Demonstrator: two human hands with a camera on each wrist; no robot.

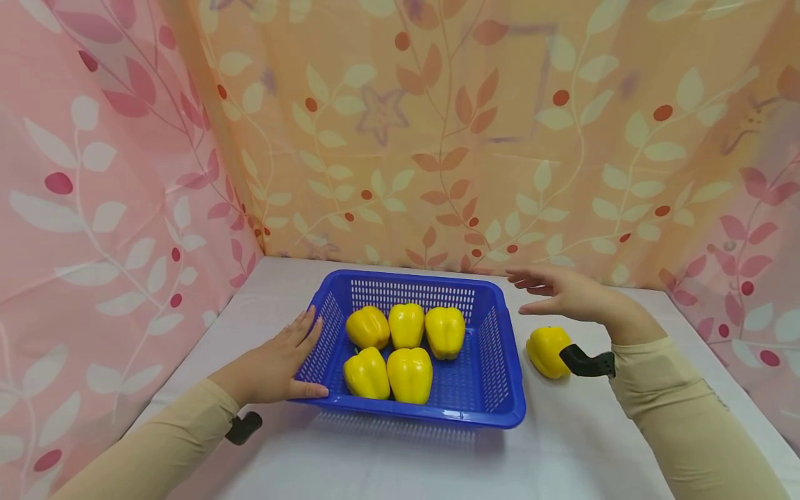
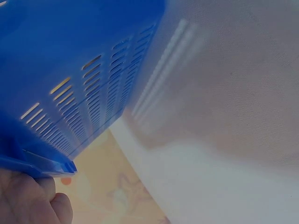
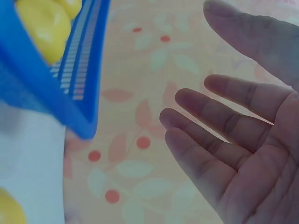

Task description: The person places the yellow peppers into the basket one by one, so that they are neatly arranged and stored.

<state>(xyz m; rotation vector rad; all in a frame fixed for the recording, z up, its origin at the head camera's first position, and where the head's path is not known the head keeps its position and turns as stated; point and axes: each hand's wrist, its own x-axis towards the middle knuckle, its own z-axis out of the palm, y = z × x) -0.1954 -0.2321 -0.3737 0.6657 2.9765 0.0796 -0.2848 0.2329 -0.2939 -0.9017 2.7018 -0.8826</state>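
In the head view, a blue plastic basket (image 1: 431, 413) with slotted walls holds several yellow bell peppers (image 1: 409, 375). My left hand (image 1: 275, 361) grips its near left corner, with the thumb over the front rim and the fingers at the left rim. The left wrist view shows the basket's slotted outer wall (image 2: 88, 79) beside part of that hand (image 2: 32, 200). Right of the basket, another yellow bell pepper (image 1: 548, 352) lies on the table. My right hand (image 1: 565, 295) hovers above and behind it, holding nothing, its fingers extended and spread (image 3: 247, 135) in the right wrist view.
A white-covered table (image 1: 387, 465) lies under everything. Behind it hangs an orange leaf-patterned curtain (image 1: 437, 139), with pink patterned cloth (image 1: 112, 229) at the left and right sides. Each wrist carries a black mount (image 1: 587, 362).
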